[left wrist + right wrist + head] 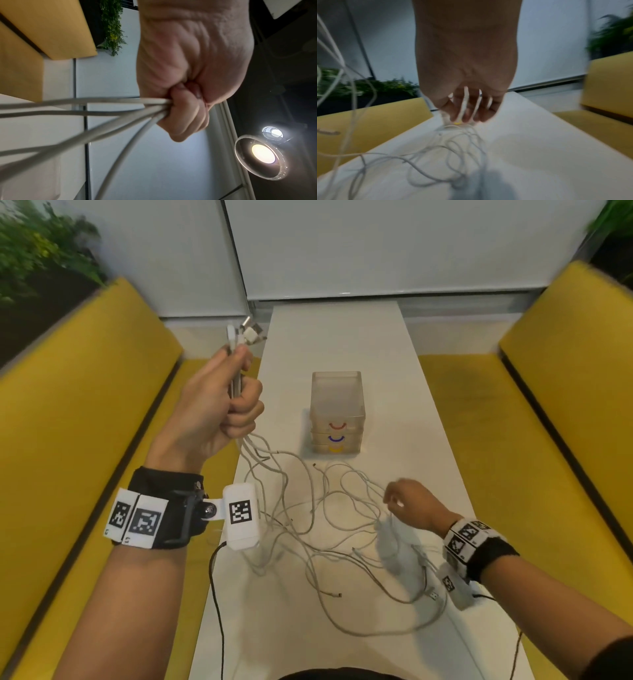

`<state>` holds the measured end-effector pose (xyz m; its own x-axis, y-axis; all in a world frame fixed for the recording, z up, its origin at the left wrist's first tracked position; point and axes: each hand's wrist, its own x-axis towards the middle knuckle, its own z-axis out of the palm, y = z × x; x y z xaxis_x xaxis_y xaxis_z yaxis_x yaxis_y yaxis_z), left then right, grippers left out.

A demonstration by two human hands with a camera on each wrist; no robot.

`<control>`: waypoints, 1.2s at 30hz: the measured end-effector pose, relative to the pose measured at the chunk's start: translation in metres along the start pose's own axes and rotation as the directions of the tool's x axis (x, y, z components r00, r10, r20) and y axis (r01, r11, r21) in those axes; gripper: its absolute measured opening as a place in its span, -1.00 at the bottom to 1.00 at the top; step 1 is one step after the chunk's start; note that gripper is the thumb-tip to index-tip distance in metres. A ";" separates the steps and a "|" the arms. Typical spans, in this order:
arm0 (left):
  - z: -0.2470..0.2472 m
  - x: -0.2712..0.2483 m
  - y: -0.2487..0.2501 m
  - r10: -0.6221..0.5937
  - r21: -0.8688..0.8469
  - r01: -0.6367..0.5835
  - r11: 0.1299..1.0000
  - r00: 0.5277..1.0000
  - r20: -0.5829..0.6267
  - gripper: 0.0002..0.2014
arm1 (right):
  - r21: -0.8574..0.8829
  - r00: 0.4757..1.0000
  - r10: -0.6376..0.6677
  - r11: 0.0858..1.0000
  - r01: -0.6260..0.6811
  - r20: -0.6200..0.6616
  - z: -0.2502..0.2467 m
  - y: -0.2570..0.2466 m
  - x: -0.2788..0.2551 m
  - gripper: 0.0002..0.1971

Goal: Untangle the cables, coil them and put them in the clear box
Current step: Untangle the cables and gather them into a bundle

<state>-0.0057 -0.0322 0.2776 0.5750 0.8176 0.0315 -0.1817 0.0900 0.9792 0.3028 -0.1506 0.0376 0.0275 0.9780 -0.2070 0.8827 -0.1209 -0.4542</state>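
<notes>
head view has the left hand (219, 402) raised with its grip wrapped tight round a bunch of cables (308, 518) just below their plugs (247, 334), the rest trailing down from it into a loose tangle on the bench (428, 440). the right hand (412, 503) is low in that tangle, its grip curled narrow round a few strands. i'd keep the plug ends pinned and comb one cable free at a time, no yanking; the clear box (337, 405) sits beyond the tangle, between both grips.
</notes>
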 end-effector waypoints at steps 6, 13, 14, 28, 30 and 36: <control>-0.007 -0.005 0.000 0.012 -0.004 -0.011 1.000 0.999 0.047 -0.72 | -0.050 0.947 -0.305 0.949 0.312 0.104 0.032 -0.071 0.074 -0.76; -0.007 0.002 -0.008 0.003 -0.006 -0.004 1.000 1.000 -0.018 -0.67 | -0.269 0.900 -0.276 0.888 0.373 0.338 0.088 -0.085 0.108 -0.64; -0.006 0.004 -0.010 -0.001 -0.002 0.001 1.000 1.000 -0.024 -0.66 | -0.307 0.907 -0.252 0.882 0.359 0.336 0.091 -0.083 0.109 -0.66; 0.003 0.034 -0.048 0.098 0.208 -0.070 0.976 0.987 -0.127 -0.97 | 0.686 0.984 -0.067 0.709 0.163 -0.164 -0.003 -0.105 0.119 -0.89; 0.007 0.033 -0.052 0.109 0.256 -0.063 0.965 0.979 -0.170 -0.93 | 0.630 0.969 -0.069 0.749 0.207 -0.236 -0.043 -0.122 0.113 -0.94; 0.019 0.034 -0.050 0.162 0.414 -0.099 0.905 0.980 -0.120 -0.96 | 0.248 0.994 -0.076 0.967 0.053 0.081 -0.137 -0.151 0.073 -0.93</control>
<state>0.0384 -0.0196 0.2339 0.4385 0.8834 0.1651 0.1087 -0.2345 0.9660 0.2356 -0.0376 0.2103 -0.0776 0.9672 -0.2420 0.7386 -0.1073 -0.6656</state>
